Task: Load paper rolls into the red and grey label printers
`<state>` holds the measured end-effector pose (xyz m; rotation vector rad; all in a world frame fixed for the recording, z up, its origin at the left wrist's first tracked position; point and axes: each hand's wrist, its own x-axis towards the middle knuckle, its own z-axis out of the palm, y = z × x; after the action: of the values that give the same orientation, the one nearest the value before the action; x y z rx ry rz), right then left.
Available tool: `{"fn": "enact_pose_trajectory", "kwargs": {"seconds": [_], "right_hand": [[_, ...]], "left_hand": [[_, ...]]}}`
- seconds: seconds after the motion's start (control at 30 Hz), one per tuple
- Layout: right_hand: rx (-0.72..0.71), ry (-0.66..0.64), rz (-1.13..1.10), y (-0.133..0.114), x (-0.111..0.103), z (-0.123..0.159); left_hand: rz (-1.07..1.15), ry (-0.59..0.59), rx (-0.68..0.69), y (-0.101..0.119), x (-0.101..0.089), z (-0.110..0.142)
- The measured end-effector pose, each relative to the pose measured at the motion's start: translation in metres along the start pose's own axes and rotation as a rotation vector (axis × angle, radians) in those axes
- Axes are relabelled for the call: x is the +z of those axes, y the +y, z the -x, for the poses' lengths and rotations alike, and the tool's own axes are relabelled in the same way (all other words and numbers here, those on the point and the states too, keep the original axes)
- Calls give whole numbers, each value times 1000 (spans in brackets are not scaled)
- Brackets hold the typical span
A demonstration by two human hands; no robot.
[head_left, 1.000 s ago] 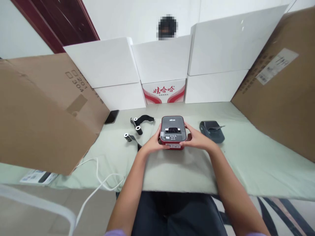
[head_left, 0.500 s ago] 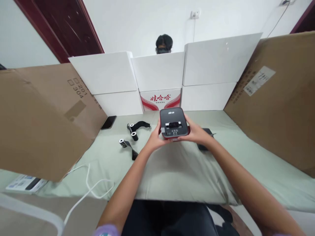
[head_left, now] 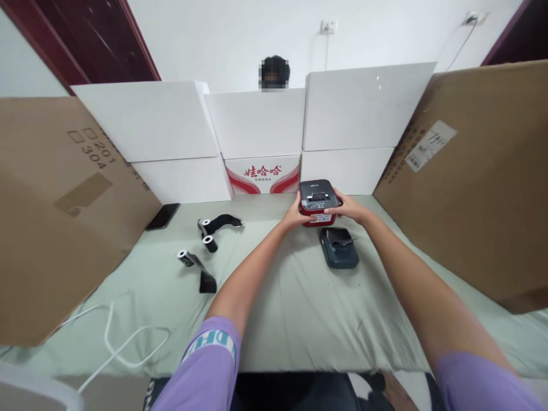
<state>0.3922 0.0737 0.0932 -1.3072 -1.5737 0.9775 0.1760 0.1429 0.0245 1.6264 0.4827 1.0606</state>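
Cannot read the label (head_left: pixel 322 218) on the device (head_left: pixel 319 203); cannot see the person (head_left: pixel 274 73) whole behind boxes (head_left: pixel 257 127), nor cartons (head_left: pixel 479 211) past side edges.

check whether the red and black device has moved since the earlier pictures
Yes: judged against the red-lettered white box, the red and black device has moved to the right and farther back, nearer the row of white boxes.

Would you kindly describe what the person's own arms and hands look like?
The left sleeve and right sleeve are purple, ending near the elbows; the left has a white-and-teal lettered band. The left hand and right hand wear no gloves.
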Motion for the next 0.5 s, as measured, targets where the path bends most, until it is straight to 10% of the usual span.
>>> {"fn": "enact_pose_trajectory", "kwargs": {"seconds": [0.2,0.37,0.5], "right_hand": [[104,71,-54,22,1,3],[282,432,-300,35,14,52],[370,515,-572,44,47,113]], "left_hand": [[-3,-45,-62,-8,4,5],[-422,87,-288,15,28,69],[-674,-201,-249,24,62,115]]}}
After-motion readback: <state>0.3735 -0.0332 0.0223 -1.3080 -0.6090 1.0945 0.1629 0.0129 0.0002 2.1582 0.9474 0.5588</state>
